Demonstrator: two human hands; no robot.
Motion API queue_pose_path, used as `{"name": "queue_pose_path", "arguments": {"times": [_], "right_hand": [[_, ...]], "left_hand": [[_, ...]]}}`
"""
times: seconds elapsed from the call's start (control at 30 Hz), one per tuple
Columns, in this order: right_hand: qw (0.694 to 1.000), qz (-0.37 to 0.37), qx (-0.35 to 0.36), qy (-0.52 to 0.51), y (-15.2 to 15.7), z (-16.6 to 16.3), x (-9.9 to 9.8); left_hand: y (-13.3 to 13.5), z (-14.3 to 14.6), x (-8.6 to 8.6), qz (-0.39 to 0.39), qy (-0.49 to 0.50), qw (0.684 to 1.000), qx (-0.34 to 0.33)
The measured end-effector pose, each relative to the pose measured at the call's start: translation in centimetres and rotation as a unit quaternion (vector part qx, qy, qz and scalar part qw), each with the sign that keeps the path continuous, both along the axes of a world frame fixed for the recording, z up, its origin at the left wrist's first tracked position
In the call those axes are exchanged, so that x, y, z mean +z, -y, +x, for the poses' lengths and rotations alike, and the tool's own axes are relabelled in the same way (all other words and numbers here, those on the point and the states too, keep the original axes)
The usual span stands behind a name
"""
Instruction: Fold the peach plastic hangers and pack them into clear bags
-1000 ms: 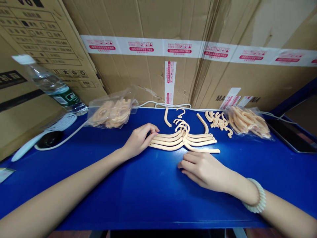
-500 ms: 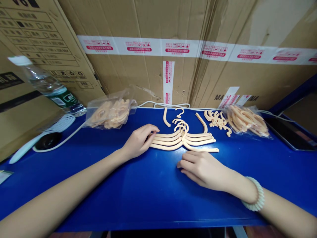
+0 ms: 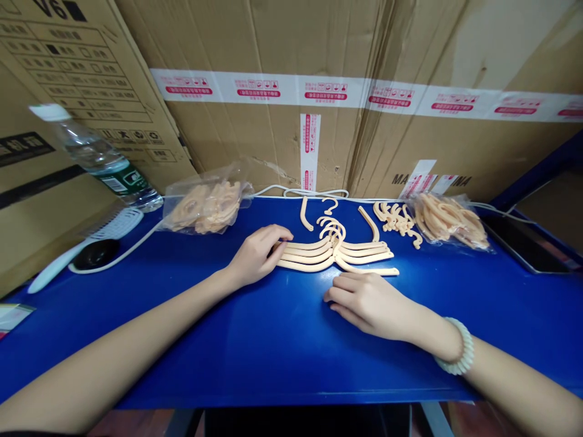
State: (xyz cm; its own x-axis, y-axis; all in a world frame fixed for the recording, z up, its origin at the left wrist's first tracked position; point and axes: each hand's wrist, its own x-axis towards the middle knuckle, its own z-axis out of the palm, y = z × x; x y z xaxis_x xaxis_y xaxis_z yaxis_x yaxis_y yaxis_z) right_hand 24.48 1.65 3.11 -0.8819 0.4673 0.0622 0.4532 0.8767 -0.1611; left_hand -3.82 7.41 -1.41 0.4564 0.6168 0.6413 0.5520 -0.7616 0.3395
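Observation:
A small stack of peach plastic hangers [image 3: 334, 252] lies flat in the middle of the blue table [image 3: 273, 340]. My left hand [image 3: 257, 254] rests at the stack's left ends, fingers curled against the hanger tips. Just in front of the stack my right hand [image 3: 364, 300] lies palm down, fingers loosely bent and pointing left, holding nothing; a bead bracelet is on its wrist. Loose hanger arms [image 3: 306, 213] and a single hook [image 3: 331, 204] lie behind the stack. A pile of hooks [image 3: 398, 221] sits to the right.
Two clear bags of peach parts lie at the back: bag [image 3: 207, 206] left, bag [image 3: 449, 220] right. A water bottle [image 3: 98, 159], white comb [image 3: 82, 246] and black disc [image 3: 95, 254] are at far left. Cardboard boxes [image 3: 291, 91] wall the back. A dark tray [image 3: 528, 243] sits right.
Both hands stay nearly still; the right hand has edged slightly closer to the hanger stack. The view shifted a little.

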Motion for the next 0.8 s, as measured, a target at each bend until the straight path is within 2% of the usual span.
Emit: {"name": "queue_pose_path", "arguments": {"times": [0.27,0.7,0.8], "right_hand": [[1.0,0.019,-0.005,0.009,0.33,-0.36,0.12],[1.0,0.007,-0.013,-0.001,0.57,-0.55,0.31],[0.999,-0.013,-0.004,-0.043,0.46,-0.27,0.13]], "left_hand": [[0.06,0.05,0.16,0.011,0.002,1.0,0.012],[0.1,0.13,0.06,0.02,0.008,1.0,0.021],[-0.04,-0.09,0.32,0.02,0.01,0.999,0.025]]}}
